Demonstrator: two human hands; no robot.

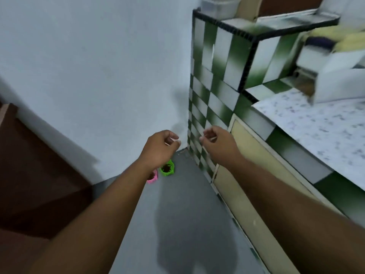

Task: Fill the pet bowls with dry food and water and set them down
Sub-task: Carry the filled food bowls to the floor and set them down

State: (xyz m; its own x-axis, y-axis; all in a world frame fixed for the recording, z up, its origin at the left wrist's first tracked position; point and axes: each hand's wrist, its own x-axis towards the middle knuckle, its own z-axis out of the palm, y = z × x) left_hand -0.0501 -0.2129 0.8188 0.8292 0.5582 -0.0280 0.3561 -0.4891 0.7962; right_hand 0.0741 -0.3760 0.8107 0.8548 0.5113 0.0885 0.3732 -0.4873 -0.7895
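our bare forearms stretch out over the grey floor (197, 175), where a shadow (187, 224) lies between them. the left hand (160, 147) and the right hand (215, 141) hang side by side with a gap between, fingers loosely curled, gripping nothing.

below the left hand, two small pet bowls stand on the floor near the foot of the white wall (98, 66). the green bowl (167, 174) is in plain view with brown dry food (167, 167) inside. the pink bowl (153, 180) sits just beside it, half hidden behind our left wrist; we cannot tell what it holds.

at right, a cream cabinet door (246, 175) sits under a speckled tabletop (316, 119). beyond it, a green-and-white tiled counter (209, 76) rises at the corner, blurred.
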